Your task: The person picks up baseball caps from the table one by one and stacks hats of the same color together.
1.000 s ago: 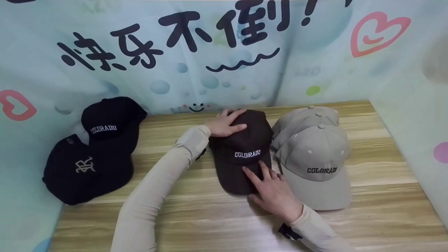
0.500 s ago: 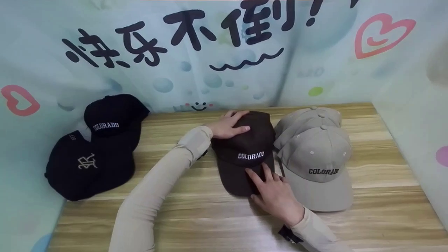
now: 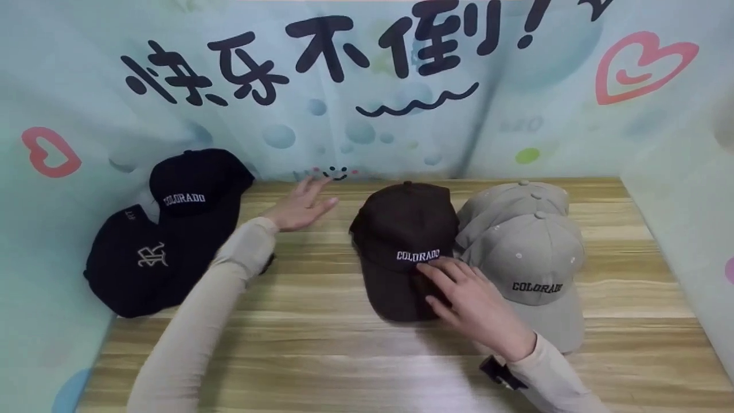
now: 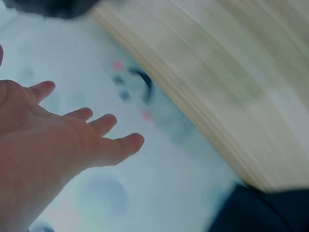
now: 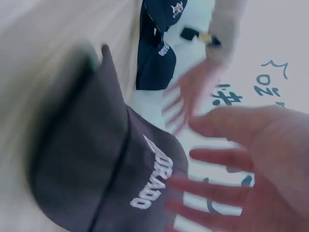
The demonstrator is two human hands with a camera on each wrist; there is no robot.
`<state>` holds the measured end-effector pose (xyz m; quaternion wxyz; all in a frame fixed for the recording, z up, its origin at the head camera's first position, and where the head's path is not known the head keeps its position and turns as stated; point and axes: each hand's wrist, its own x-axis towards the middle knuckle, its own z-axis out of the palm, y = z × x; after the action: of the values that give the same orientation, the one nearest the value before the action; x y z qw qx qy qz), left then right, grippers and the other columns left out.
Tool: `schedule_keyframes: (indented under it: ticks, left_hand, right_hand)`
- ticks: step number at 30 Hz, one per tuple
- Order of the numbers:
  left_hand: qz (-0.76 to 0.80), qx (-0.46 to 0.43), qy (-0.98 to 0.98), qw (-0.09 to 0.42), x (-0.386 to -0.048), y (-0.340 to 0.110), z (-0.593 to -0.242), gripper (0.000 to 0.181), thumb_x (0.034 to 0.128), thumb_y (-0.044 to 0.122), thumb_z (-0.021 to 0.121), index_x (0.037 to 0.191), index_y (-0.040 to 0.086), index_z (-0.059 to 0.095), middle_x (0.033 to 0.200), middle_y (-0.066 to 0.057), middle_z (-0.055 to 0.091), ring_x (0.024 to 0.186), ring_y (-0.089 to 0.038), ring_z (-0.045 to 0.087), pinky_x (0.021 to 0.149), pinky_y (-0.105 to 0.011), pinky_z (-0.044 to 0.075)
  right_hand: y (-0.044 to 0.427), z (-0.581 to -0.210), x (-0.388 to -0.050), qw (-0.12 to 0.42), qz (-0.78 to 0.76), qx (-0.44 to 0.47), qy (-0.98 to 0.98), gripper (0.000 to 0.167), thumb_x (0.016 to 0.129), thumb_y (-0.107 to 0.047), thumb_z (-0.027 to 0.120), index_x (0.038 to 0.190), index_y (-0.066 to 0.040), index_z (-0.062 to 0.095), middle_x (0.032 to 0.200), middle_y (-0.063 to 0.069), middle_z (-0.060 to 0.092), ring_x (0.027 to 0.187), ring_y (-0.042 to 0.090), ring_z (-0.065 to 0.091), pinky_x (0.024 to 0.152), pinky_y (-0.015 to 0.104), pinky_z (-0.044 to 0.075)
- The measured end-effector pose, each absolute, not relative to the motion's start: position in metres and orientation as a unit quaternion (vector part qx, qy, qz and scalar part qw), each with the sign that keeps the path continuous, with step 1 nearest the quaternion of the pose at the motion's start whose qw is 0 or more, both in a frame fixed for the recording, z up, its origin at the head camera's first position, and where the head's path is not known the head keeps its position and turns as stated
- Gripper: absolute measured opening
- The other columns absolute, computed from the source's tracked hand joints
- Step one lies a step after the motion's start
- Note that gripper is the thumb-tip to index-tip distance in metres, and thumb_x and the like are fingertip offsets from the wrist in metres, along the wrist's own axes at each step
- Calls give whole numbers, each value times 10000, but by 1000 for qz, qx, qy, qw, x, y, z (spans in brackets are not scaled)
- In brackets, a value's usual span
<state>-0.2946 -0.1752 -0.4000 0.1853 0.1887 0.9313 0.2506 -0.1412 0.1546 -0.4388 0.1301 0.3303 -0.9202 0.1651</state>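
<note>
A dark brown cap [image 3: 404, 229] lettered COLORADO lies on the wooden table, its brim towards me. My right hand [image 3: 479, 301] is over the right side of its brim, fingers extended; in the right wrist view the fingers [image 5: 207, 191] are spread in front of the lettering, and I cannot tell whether they touch. To the left of that cap my left hand [image 3: 301, 206] is in the air with fingers spread, holding nothing. The left wrist view shows this hand [image 4: 63, 130] with its fingers apart. Grey caps [image 3: 533, 258], stacked and overlapping, stand just right of the brown one.
Two dark navy caps, one with COLORADO lettering [image 3: 195, 172] and one with a gold emblem [image 3: 123, 264], overlap at the table's left side. A printed curtain [image 3: 275, 103] hangs along the back and sides of the wooden table [image 3: 321, 355].
My left hand has come off the brown cap's crown and moved left. My right hand has shifted slightly right along the brim. The head view has turned a little.
</note>
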Motion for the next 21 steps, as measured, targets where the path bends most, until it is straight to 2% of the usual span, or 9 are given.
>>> schedule_keyframes:
  ticks: [5, 10, 15, 18, 21]
  left_hand:
    - [246, 136, 949, 145, -271, -244, -397, 605, 1022, 407, 415, 1491, 43, 298, 1541, -295, 55, 1392, -494, 28, 1031, -700, 46]
    - [197, 88, 966, 142, -242, -307, -397, 536, 998, 371, 497, 1398, 24, 414, 1492, -324, 147, 1333, -575, 53, 951, -775, 36]
    - [184, 29, 973, 134, -211, -359, -399, 536, 1000, 354, 494, 1392, 6, 380, 1468, -363, 90, 1298, -623, 8, 908, -803, -15]
    - [182, -14, 977, 107, -194, -386, -402, 579, 995, 338, 495, 1417, -10, 303, 1457, -386, 20, 1291, -625, -44, 892, -810, -40]
    - [189, -59, 977, 83, -181, -409, -408, 673, 1004, 410, 442, 1460, -17, 191, 1442, -409, -37, 1286, -625, -83, 880, -817, -1]
  right_hand:
    - [146, -438, -153, 123, 182, 395, -892, 428, 883, -212, 696, 1275, -73, 594, 1201, 99, 591, 1136, 272, 540, 944, 432, 438]
    - [131, -447, -159, 78, 189, 421, -884, 373, 903, -217, 672, 1249, -90, 615, 1197, 65, 603, 1109, 225, 561, 925, 398, 452]
    - [114, -452, -161, 41, 198, 436, -877, 350, 920, -228, 654, 1243, -95, 624, 1167, 53, 621, 1048, 210, 594, 874, 382, 481]
    - [104, -450, -163, 33, 200, 447, -871, 344, 925, -225, 650, 1241, -89, 626, 1149, 54, 624, 1020, 208, 605, 844, 384, 493]
    - [95, -449, -164, 34, 198, 458, -866, 341, 925, -219, 650, 1233, -75, 626, 1144, 64, 624, 1013, 211, 608, 839, 387, 493]
